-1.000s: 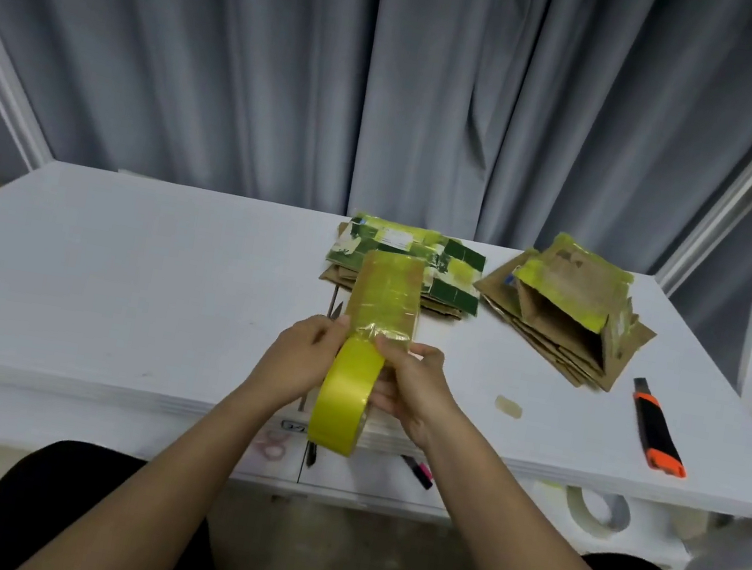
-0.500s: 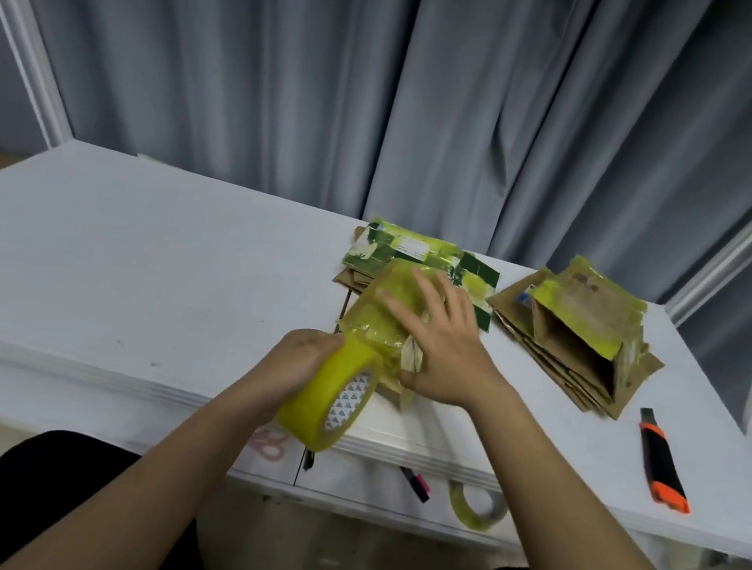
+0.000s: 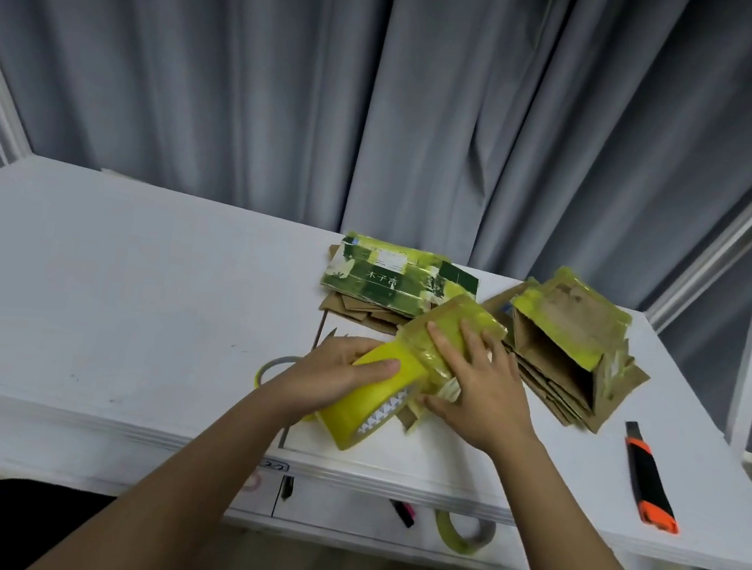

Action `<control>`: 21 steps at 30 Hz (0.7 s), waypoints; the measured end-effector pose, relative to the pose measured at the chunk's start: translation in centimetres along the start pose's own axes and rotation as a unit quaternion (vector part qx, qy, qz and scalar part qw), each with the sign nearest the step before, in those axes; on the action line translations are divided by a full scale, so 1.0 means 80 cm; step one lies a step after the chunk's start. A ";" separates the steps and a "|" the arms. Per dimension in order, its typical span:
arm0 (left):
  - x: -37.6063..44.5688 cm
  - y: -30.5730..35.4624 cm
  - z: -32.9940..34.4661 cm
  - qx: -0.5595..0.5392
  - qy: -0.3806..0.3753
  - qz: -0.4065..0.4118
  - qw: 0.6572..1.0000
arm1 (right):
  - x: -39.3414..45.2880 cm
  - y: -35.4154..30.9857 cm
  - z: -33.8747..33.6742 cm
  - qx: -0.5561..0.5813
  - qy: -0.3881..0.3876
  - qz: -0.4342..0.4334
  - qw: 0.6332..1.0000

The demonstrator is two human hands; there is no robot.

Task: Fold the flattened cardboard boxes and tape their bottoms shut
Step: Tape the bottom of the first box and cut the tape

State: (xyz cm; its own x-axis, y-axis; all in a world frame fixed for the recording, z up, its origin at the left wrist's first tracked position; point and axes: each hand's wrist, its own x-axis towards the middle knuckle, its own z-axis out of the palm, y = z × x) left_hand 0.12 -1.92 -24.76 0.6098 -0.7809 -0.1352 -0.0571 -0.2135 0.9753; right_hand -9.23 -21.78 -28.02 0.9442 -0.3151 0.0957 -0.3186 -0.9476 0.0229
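Left hand point(image 3: 340, 373) wrapped round yellow tape roll point(image 3: 368, 397) at near table point(image 3: 116, 293) edge. Right hand point(image 3: 478, 389) just beside, fingers spread flat, pressing taped box point(image 3: 450, 331), gripping nothing. Beyond grip: flattened box stack point(image 3: 394, 282); farther right, folded boxes point(image 3: 565, 354), utility knife point(image 3: 649, 476).

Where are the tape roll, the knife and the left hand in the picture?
tape roll point(image 3: 362, 403), head view, on its yellow outer band.
knife point(image 3: 646, 475), head view, on the black middle of its handle.
left hand point(image 3: 330, 373), head view, on the back of the hand.
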 end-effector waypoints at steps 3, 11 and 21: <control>0.002 -0.007 -0.002 0.043 0.053 -0.013 0.998 | 0.006 -0.008 0.002 -0.013 -0.012 0.004 1.000; 0.007 -0.039 0.001 0.097 0.098 -0.020 0.990 | 0.024 -0.016 -0.004 -0.015 -0.030 0.047 0.998; 0.015 -0.051 -0.008 0.067 0.093 -0.043 0.992 | 0.029 -0.030 -0.012 0.229 0.051 0.025 0.972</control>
State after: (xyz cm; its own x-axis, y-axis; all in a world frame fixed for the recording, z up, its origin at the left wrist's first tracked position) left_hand 1.63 -1.62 -28.82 0.7519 -0.6372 -0.1692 -0.0967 -0.3604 0.9278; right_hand -6.30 -20.17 -26.92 0.9078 -0.3773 0.1832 -0.2720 -0.8620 -0.4278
